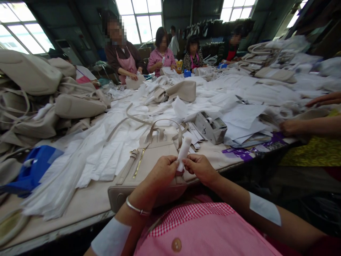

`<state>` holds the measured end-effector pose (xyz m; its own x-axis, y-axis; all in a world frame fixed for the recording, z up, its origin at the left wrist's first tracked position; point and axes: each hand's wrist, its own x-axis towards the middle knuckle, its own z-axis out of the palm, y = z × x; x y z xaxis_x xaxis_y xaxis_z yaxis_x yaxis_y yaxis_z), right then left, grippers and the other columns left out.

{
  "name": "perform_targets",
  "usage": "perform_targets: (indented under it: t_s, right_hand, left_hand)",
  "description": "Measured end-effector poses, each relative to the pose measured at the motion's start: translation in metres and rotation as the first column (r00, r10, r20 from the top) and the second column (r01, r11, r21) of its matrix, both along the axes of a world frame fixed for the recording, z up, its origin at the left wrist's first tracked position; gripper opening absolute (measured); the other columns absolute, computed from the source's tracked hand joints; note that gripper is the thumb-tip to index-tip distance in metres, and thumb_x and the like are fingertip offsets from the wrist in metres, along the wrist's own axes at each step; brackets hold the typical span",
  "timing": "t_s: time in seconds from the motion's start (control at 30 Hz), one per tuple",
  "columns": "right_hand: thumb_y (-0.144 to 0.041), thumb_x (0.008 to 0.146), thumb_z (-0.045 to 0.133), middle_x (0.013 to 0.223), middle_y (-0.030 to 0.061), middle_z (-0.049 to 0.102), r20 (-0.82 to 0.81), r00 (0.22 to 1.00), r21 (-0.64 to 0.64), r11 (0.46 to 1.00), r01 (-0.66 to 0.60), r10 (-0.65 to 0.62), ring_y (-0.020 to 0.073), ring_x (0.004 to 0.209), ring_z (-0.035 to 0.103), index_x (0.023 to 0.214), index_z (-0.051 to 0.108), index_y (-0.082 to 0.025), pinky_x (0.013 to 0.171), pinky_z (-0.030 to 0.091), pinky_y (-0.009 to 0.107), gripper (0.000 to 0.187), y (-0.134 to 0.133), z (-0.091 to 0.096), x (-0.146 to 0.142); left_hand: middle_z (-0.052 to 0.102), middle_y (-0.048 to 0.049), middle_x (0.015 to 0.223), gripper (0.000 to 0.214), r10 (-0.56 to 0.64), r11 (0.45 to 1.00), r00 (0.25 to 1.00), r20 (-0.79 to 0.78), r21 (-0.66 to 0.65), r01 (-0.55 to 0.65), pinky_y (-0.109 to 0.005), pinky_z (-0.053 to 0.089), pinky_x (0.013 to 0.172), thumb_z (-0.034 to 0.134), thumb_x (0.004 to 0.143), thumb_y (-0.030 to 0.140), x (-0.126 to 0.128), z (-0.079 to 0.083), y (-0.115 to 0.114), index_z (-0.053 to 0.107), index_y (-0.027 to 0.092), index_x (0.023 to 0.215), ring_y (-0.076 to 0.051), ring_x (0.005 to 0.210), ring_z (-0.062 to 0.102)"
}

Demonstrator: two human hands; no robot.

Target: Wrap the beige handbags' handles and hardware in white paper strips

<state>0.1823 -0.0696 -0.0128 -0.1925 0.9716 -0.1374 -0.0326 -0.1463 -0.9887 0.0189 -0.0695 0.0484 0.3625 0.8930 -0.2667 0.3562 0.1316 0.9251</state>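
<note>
Between my two hands stands a small roll of soft white wrapping (184,149), upright and slightly tilted; whether anything is inside it is hidden. The fingers of my left hand (166,170) are closed on its lower left side. From the right, my right hand (201,168) pinches it with thumb and fingers. Behind and beneath my left hand lies a beige handbag (156,158), with a gold zipper (139,163) on its front and its handle (166,121) standing up at the far end. My left forearm covers part of the bag.
A grey tape dispenser (211,128) sits beyond my right hand; a blue one (37,167) is at far left. White wrapping sheets (101,153) cover much of the table. Beige bags (80,105) are piled left. Another person's hands (290,126) work at right; several people stand opposite.
</note>
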Motion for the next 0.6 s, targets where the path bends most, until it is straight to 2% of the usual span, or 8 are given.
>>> perform_targets:
  t_s: [0.07,0.17,0.27,0.33,0.4,0.5,0.6]
  right_hand:
    - [-0.046,0.08,0.067,0.054,-0.0036,0.05,0.006,1.0,0.091,0.996,-0.011,0.01,0.0082,0.05,0.042,0.064,0.059,-0.015,0.049,0.03,0.024,0.035,0.001,-0.005,0.002]
    - [-0.041,0.083,0.065,0.057,-0.0027,0.053,0.026,0.996,0.213,0.973,-0.094,0.091,0.0094,0.055,0.046,0.068,0.062,-0.016,0.054,0.035,0.024,0.03,0.007,-0.011,0.007]
    - [-0.039,0.083,0.067,0.059,-0.0019,0.055,0.01,0.987,0.251,0.955,-0.155,0.158,0.0099,0.056,0.047,0.07,0.065,-0.016,0.055,0.036,0.025,0.026,0.014,-0.016,0.009]
    - [-0.04,0.08,0.07,0.058,-0.0024,0.054,-0.047,0.984,0.187,0.969,-0.16,0.172,0.0092,0.053,0.045,0.072,0.066,-0.016,0.053,0.034,0.024,0.026,0.018,-0.021,0.008]
    - [-0.042,0.076,0.074,0.056,-0.0032,0.053,-0.15,0.968,0.065,0.979,-0.191,0.199,0.0078,0.049,0.041,0.08,0.068,-0.016,0.049,0.029,0.024,0.027,0.02,-0.028,0.007]
    - [-0.043,0.071,0.079,0.057,-0.0026,0.056,-0.29,0.925,-0.076,0.957,-0.278,0.246,0.0076,0.047,0.04,0.096,0.069,-0.018,0.047,0.027,0.024,0.037,0.021,-0.036,0.006]
    - [-0.041,0.068,0.082,0.058,-0.0009,0.058,-0.334,0.912,-0.118,0.949,-0.292,0.239,0.0088,0.048,0.044,0.089,0.071,-0.018,0.048,0.031,0.025,0.034,0.019,-0.038,0.005]
  left_hand:
    - [0.064,-0.003,0.065,0.025,-0.006,0.999,0.999,0.032,-0.047,0.007,-0.023,0.04,0.056,0.049,0.08,0.027,-0.001,-0.001,0.001,0.066,0.014,0.067,-0.012,0.057,0.052]
    - [0.063,-0.0023,0.065,0.024,-0.047,0.995,0.995,0.083,-0.081,0.054,-0.023,0.04,0.057,0.048,0.078,0.026,-0.003,-0.004,0.005,0.068,0.013,0.07,-0.012,0.057,0.052]
    - [0.061,-0.0008,0.065,0.025,-0.109,0.989,0.989,0.1,-0.088,0.118,-0.023,0.04,0.058,0.047,0.075,0.022,-0.006,-0.008,0.008,0.07,0.013,0.078,-0.011,0.058,0.051]
    - [0.061,-0.0008,0.066,0.025,-0.127,0.988,0.989,0.081,-0.075,0.133,-0.023,0.04,0.057,0.047,0.075,0.021,-0.007,-0.008,0.007,0.07,0.013,0.082,-0.011,0.058,0.051]
    - [0.062,-0.0013,0.068,0.023,-0.122,0.991,0.991,0.054,-0.045,0.124,-0.022,0.041,0.056,0.049,0.075,0.021,-0.007,-0.006,0.006,0.068,0.013,0.085,-0.012,0.059,0.053]
    - [0.062,-0.0006,0.069,0.025,-0.093,0.995,0.995,0.039,-0.037,0.095,-0.022,0.043,0.055,0.049,0.075,0.019,-0.007,-0.001,0.003,0.062,0.014,0.097,-0.012,0.059,0.055]
    - [0.061,0.0012,0.068,0.034,-0.101,0.991,0.993,0.066,-0.082,0.107,-0.021,0.044,0.053,0.049,0.072,0.013,-0.007,0.001,0.001,0.054,0.016,0.106,-0.012,0.059,0.058]
